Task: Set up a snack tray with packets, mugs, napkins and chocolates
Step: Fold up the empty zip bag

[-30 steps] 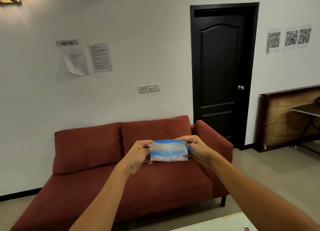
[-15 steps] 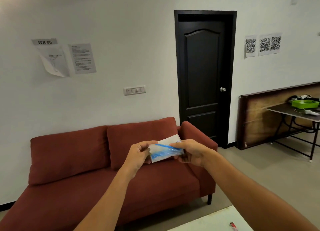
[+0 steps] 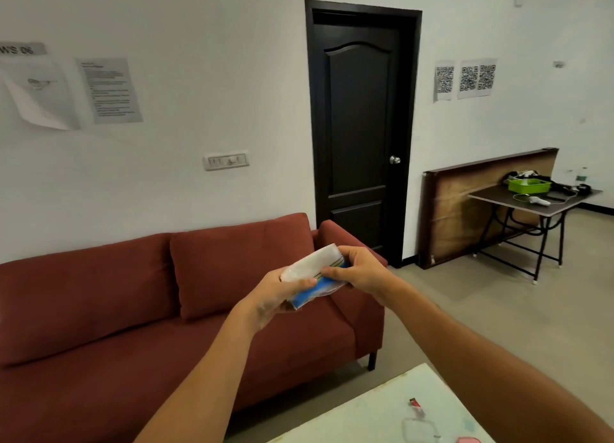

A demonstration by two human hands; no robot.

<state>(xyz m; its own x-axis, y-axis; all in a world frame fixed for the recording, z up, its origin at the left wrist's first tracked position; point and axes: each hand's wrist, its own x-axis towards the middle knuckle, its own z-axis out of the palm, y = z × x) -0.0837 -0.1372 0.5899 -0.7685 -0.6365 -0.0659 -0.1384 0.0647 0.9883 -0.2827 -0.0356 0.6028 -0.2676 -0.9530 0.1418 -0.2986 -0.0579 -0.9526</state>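
Observation:
A soft napkin packet (image 3: 315, 274) in clear and blue plastic is held up in front of me, tilted, over the red sofa. My left hand (image 3: 277, 295) grips its lower left end from below. My right hand (image 3: 358, 269) pinches its upper right end, thumb on the near side. Part of the packet is hidden behind the fingers. A small red wrapper (image 3: 417, 406) lies on the pale table at the bottom right.
A red sofa (image 3: 139, 316) fills the left. A dark shut door (image 3: 360, 127) stands behind it. At the right a folding table (image 3: 535, 199) carries a green basket (image 3: 529, 185). The pale table (image 3: 382, 416) shows at the bottom edge with a pink thing (image 3: 466, 440).
The view has swung to the right. The packet has turned from level to tilted, its white face now up, and both hands have shifted their grip on it.

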